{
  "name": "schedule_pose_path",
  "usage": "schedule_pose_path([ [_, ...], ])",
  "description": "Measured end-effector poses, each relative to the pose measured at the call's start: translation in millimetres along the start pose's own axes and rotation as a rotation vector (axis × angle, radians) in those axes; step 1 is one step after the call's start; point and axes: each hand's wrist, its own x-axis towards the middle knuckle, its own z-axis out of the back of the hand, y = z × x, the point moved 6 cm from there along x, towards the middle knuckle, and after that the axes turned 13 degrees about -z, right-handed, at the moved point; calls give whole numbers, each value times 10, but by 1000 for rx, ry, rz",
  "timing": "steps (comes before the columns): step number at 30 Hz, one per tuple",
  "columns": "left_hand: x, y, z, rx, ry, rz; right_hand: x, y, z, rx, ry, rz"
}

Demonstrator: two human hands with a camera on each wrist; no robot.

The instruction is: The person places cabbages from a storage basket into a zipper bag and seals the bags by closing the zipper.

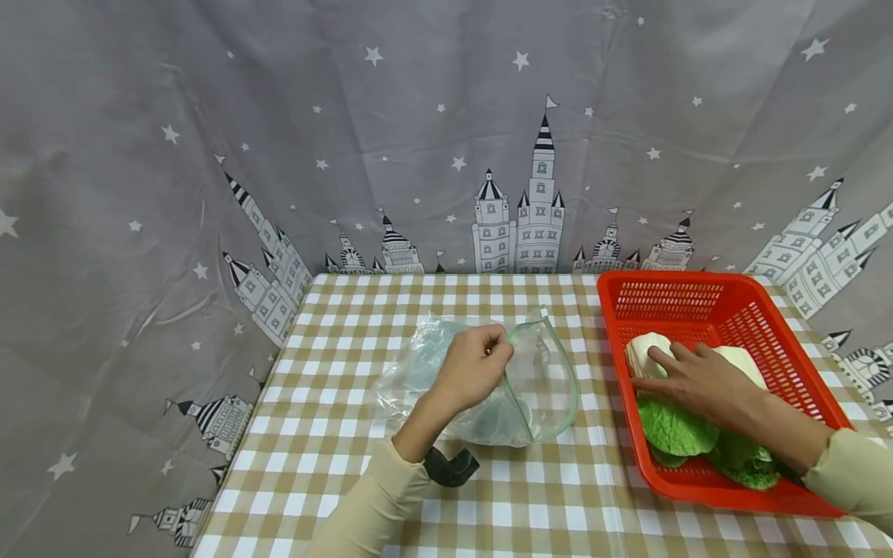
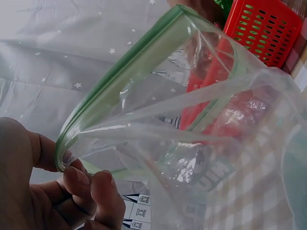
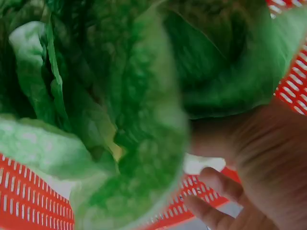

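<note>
My left hand [image 1: 469, 367] pinches the rim of a clear zip bag [image 1: 446, 353] between thumb and fingers. The bag's green zip edge [image 2: 120, 72] gapes in a wide loop toward the right, in the left wrist view too. Over on the right, my right hand [image 1: 705, 380] reaches into a red basket [image 1: 617, 372] with fingers spread over a Chinese cabbage [image 1: 677, 426]. Its pale base [image 1: 649, 353] points away from me. A second cabbage [image 1: 743, 363] lies beside it, partly behind my hand and forearm. Green leaves [image 3: 144, 120] fill the right wrist view close to my palm.
The basket's slotted walls stand around the cabbages at the table's right side. A brown and white checked cloth [image 1: 335, 403] covers the table. Behind it hangs a grey curtain [image 1: 418, 116] printed with castles and stars. A black band piece [image 1: 452, 468] sits at my left wrist.
</note>
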Motion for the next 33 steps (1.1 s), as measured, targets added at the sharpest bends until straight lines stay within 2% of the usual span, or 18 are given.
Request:
schedule_pose_path([
  [3, -28, 28, 37, -1, -2, 23, 90, 28, -68, -35, -62, 25],
  [6, -53, 54, 59, 2, -3, 35, 147, 19, -30, 1, -85, 35],
  [10, -59, 62, 73, -3, -6, 40, 88, -125, 218, 145, -98, -16],
  [14, -50, 52, 80, -16, -14, 40, -8, -356, 548, 266, -136, -110],
  [16, -47, 47, 70, -24, -13, 41, -43, -463, 718, 304, -150, -203],
  [19, -45, 34, 45, -38, -13, 42, -108, -556, 970, 402, -160, -428],
  [22, -37, 12, 26, -44, -17, 41, -186, -537, 1162, 598, -167, -697],
  [24, -32, 1, 22, -44, -19, 35, -198, -455, 1232, 736, -179, -826],
  [26, -29, -7, 26, -45, -23, 28, -145, -328, 1249, 870, -166, -900],
  [30, -36, -3, 36, -71, -38, 21, 100, -4, 1180, 1065, -125, -967],
  [33, -31, 2, 41, -92, -58, 8, 315, 211, 1071, 1146, -167, -1007],
])
